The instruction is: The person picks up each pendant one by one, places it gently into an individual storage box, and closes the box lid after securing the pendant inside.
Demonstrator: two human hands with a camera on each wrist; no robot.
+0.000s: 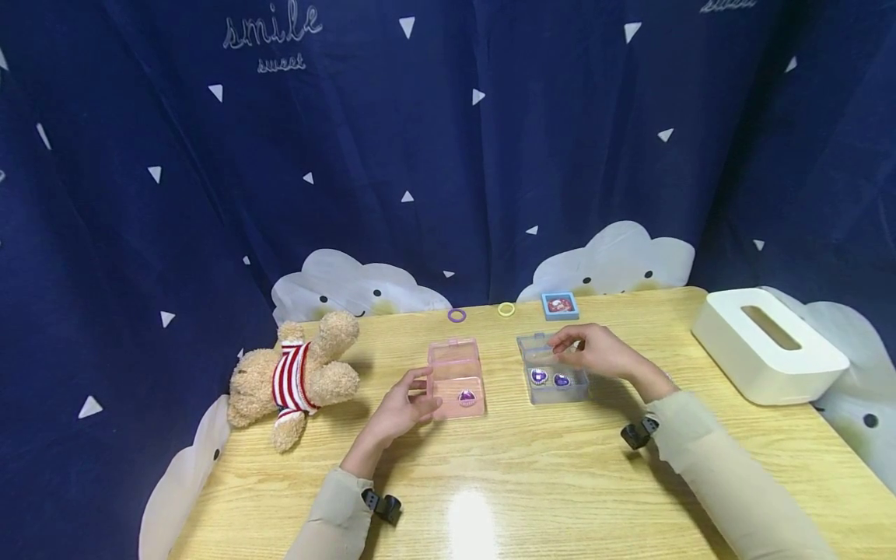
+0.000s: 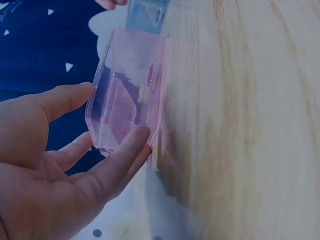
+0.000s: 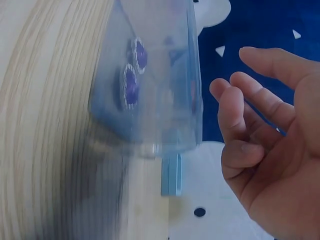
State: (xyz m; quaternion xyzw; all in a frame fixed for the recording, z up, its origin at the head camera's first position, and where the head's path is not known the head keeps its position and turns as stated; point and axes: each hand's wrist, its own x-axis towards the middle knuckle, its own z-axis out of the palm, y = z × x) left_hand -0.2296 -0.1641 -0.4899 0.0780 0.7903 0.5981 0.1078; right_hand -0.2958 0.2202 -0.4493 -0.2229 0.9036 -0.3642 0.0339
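Observation:
An open pink plastic box [image 1: 456, 408] lies on the table with a purple gem [image 1: 467, 397] in its lower part. At its left side is my left hand [image 1: 400, 408], the fingers fairly straight. In the left wrist view, that hand's fingertips [image 2: 142, 134] lie against the box's near edge. To the right stands an open clear blue box [image 1: 558, 395], which holds two purple gems with pale beaded rims [image 3: 131, 87]. My right hand [image 1: 595, 350] hovers above the blue box's right side, apart from it, its fingers loosely bent and nothing visible between them.
Behind the boxes lie a purple ring [image 1: 456, 315], a yellow ring [image 1: 506, 309] and a small blue-framed square [image 1: 560, 306]. A teddy bear [image 1: 294, 381] lies at the left. At the right stands a white tissue box [image 1: 766, 350]. A blue curtain [image 1: 434, 155] hangs behind the table.

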